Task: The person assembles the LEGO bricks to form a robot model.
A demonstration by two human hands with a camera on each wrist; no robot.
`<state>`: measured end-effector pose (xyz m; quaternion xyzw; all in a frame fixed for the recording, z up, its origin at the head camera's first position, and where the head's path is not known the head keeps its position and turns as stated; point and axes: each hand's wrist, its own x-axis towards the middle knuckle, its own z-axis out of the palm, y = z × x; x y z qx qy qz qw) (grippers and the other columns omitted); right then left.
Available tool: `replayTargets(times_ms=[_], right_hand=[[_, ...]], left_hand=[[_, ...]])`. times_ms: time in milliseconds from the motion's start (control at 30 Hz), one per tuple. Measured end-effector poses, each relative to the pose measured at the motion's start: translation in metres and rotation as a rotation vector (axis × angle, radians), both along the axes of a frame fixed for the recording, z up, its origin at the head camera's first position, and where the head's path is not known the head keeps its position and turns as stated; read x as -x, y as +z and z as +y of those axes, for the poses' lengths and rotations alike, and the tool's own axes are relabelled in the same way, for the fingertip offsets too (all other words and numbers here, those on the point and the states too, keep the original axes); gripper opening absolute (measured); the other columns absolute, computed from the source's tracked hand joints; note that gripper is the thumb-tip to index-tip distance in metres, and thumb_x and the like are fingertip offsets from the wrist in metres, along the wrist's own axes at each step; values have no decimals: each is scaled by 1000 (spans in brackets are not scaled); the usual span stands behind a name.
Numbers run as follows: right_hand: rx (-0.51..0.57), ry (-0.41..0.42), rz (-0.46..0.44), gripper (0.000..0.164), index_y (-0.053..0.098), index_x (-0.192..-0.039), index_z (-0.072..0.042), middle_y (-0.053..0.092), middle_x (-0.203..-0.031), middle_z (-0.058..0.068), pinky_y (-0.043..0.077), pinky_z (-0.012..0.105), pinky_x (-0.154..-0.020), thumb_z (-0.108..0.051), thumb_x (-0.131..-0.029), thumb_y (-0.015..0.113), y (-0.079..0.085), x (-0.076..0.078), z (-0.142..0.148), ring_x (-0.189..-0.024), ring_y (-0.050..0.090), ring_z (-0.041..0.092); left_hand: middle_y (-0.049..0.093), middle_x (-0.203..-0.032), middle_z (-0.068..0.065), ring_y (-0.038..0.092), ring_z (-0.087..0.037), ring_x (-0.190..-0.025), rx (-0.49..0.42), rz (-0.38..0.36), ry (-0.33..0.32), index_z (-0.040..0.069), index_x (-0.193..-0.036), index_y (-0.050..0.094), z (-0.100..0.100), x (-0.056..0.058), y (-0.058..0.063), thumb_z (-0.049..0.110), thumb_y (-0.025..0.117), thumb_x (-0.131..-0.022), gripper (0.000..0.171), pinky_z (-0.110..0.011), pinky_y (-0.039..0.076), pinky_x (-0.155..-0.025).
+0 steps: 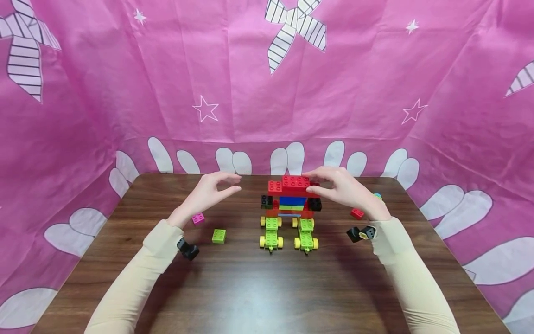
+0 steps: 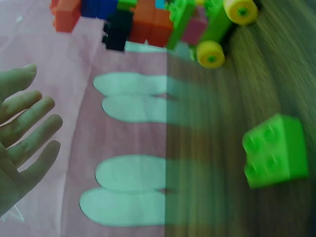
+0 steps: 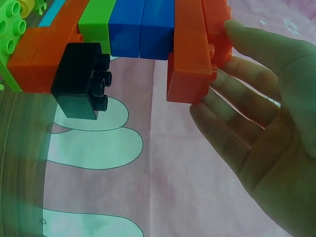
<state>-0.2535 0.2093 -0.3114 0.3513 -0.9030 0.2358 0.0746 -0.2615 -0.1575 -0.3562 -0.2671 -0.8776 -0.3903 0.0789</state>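
Note:
A toy-brick build (image 1: 291,202) stands on two lime-green wheeled bases (image 1: 271,233) with yellow wheels. Red bricks cross its top, a blue brick (image 1: 291,201) sits in the middle, and a black brick (image 1: 266,202) juts out on each side. My right hand (image 1: 336,184) has its thumb and fingers around the right end of the upper red brick (image 1: 296,182); the right wrist view shows the fingers passing behind the red bricks (image 3: 217,29). To the left of the build, my left hand (image 1: 215,189) hovers with fingers spread, apart from it and holding nothing.
Loose on the wooden table (image 1: 250,292) lie a lime-green brick (image 1: 219,236) and a pink brick (image 1: 198,218) near the left arm. A small red brick (image 1: 357,213) lies by the right wrist. Behind the table hangs a pink cloth (image 1: 250,93).

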Motion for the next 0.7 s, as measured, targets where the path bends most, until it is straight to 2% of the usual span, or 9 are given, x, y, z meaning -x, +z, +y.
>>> replayTargets(times_ms=[133,267,433,567,700], right_hand=[[-4,4,-3,41,61,-123,-23,67,-113,-8,55,30,-81,-36,-84,68,1,0,0,-97,63,5],[-4,8,-2,41,61,-122,-22,67,-113,-7,55,33,-82,-35,-84,68,2,0,0,-98,63,6],[2,20,-3,40,62,-121,-21,67,-113,-6,55,36,-83,-34,-84,69,3,0,0,-99,64,8],[4,21,-6,40,62,-121,-22,67,-113,-6,55,35,-82,-34,-84,69,3,0,0,-99,64,8],[7,17,-22,41,62,-122,-22,67,-113,-6,56,35,-81,-34,-84,69,3,0,0,-100,64,8]], left_hand=[[70,-110,-2,65,-15,-102,30,2,17,18,-114,66,-15,-2,-7,33,68,-85,33,-39,50,-91],[71,-105,-6,66,-20,-99,61,33,18,13,-112,66,-30,-3,-15,27,70,-84,32,-42,50,-89],[71,-102,-9,67,-25,-95,104,33,17,8,-110,67,-49,-5,-27,22,71,-82,31,-45,51,-87],[71,-103,-9,66,-25,-97,155,15,31,7,-109,66,-66,-6,-37,22,72,-82,32,-44,51,-86],[70,-107,-9,65,-25,-103,195,-35,70,7,-111,66,-86,-9,-47,24,72,-81,35,-43,50,-89]])
